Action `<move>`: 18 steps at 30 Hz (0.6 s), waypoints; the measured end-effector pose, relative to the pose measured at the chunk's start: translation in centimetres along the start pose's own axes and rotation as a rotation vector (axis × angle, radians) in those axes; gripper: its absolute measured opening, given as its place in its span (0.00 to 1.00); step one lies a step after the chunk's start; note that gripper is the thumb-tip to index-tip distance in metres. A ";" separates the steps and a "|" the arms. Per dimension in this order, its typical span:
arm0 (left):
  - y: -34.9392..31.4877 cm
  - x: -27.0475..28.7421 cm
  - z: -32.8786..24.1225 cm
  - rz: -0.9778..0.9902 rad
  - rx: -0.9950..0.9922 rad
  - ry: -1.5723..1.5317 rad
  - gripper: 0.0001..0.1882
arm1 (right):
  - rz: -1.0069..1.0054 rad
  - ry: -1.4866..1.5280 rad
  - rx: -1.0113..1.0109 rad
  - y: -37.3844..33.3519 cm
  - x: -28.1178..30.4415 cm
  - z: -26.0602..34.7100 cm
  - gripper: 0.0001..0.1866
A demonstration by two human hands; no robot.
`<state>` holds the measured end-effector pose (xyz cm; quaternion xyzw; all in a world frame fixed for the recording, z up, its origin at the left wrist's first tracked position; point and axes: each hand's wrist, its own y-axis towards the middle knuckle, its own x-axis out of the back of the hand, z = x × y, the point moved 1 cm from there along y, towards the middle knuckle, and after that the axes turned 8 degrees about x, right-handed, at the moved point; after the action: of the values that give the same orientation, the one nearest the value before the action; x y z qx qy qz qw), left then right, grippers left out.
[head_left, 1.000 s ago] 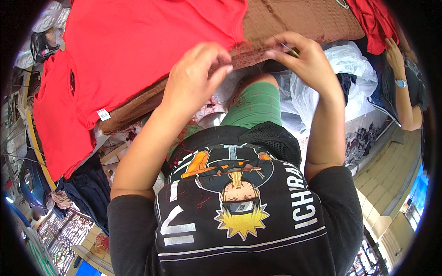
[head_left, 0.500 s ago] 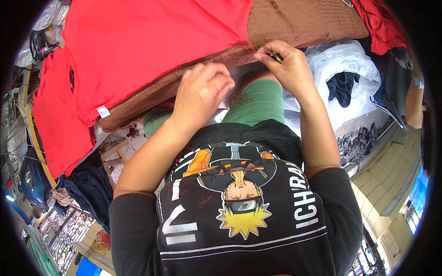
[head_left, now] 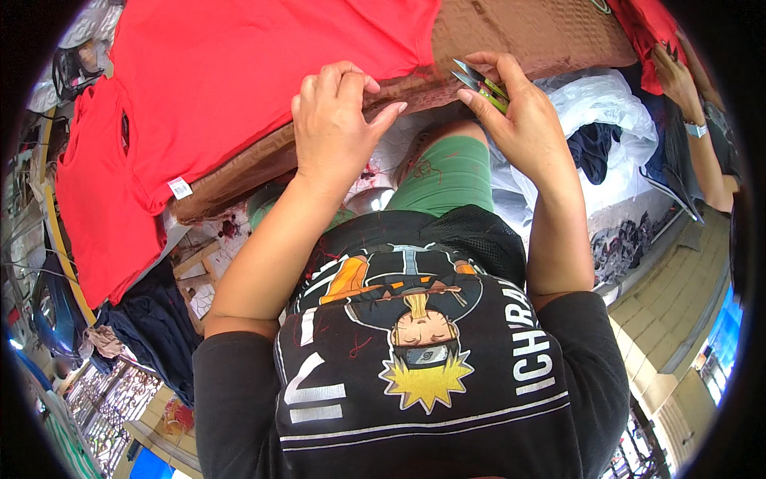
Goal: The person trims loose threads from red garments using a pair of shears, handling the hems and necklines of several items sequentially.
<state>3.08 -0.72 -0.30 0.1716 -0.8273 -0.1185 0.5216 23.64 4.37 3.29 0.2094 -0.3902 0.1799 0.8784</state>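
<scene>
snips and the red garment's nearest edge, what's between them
In the head view, a narrow strip of brown cloth shows between the snips and that edge of the red garment.

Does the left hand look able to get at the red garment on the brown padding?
Probably yes: the left hand looks free, thumb and fingers apart, right by the edge of the red garment, with nothing visible in between.

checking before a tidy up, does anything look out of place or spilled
Yes: loose red threads lie on the green shorts and black shirt. They look like stray scraps, being on the person's own clothes rather than the red garment.
</scene>
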 end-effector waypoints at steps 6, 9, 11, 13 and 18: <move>-0.1 -1.6 0.1 -0.104 -0.016 0.072 0.13 | -0.076 0.070 0.030 0.1 -0.6 -0.1 0.17; -0.2 -1.6 0.5 -0.123 -0.055 -0.007 0.10 | -0.062 0.081 0.009 0.1 -0.6 0.4 0.17; -0.3 -1.3 0.9 -0.130 -0.062 -0.101 0.07 | -0.089 0.094 0.070 0.1 -0.8 0.6 0.15; -0.7 -0.6 0.5 -0.081 -0.020 -0.131 0.06 | -0.142 0.103 0.199 0.1 -1.5 0.4 0.13; -1.2 0.2 0.0 -0.038 -0.005 -0.218 0.06 | -0.137 0.119 0.217 -0.2 -3.3 0.5 0.11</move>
<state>3.22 -1.90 -0.55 0.1719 -0.8755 -0.1486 0.4265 21.32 3.50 0.99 0.3181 -0.3004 0.1727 0.8825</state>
